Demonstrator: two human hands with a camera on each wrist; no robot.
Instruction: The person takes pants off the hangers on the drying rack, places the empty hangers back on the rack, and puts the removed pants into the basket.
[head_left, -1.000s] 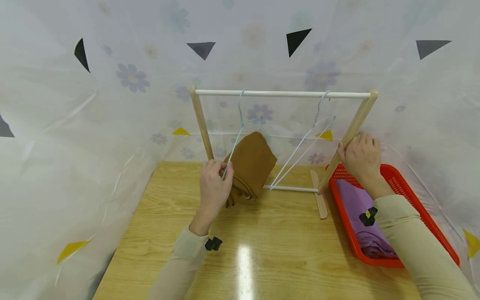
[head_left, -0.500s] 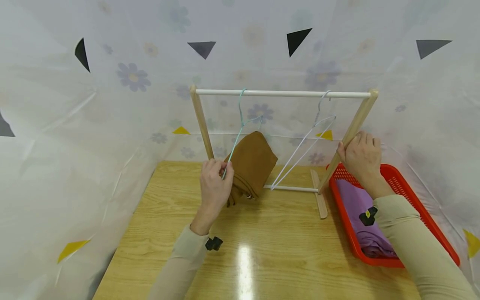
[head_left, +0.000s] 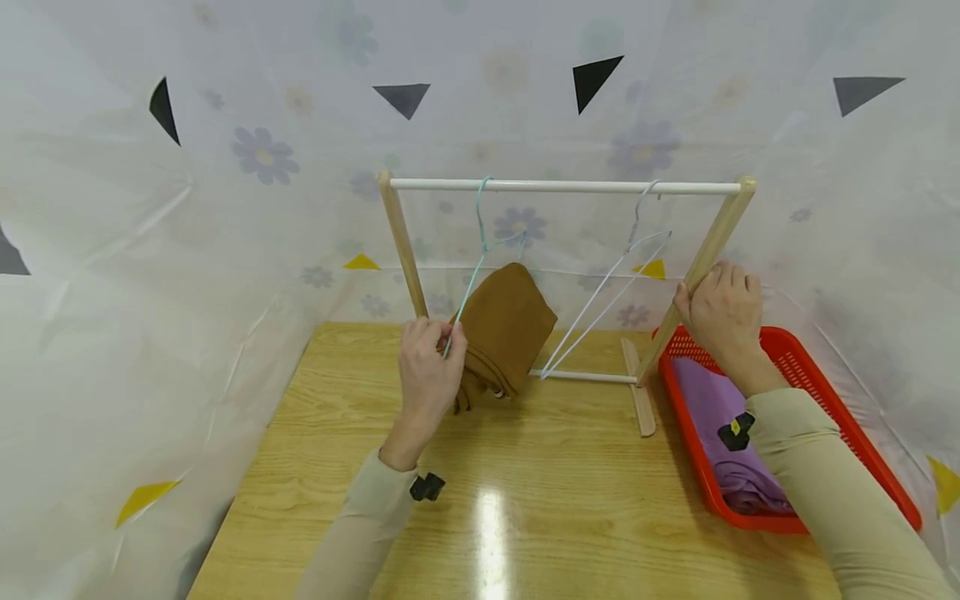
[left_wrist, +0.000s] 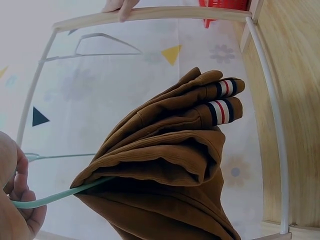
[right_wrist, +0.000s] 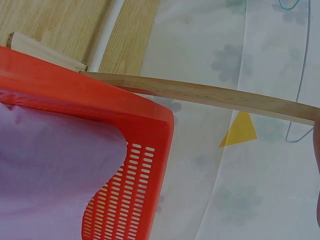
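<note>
My left hand [head_left: 430, 367] pinches the near corner of a mint-green wire hanger [left_wrist: 47, 198], whose hook sits over the rack's white top bar [head_left: 570, 187]. A folded brown garment [head_left: 510, 325] drapes over the hanger's lower wire. In the left wrist view, two ends of that garment carry navy, white and red striped bands. My right hand [head_left: 723, 308] grips the rack's right wooden post [head_left: 720, 237] about halfway up; only a sliver of that hand shows in the right wrist view.
A pale wire hanger [head_left: 596, 300] hangs bare on the bar's right part. Right of the rack, a red plastic basket [right_wrist: 100, 95] holds purple fabric [right_wrist: 55, 170]. The rack stands on a wood-grain table [head_left: 360, 467], close to a flower-patterned sheet [head_left: 300, 217] behind.
</note>
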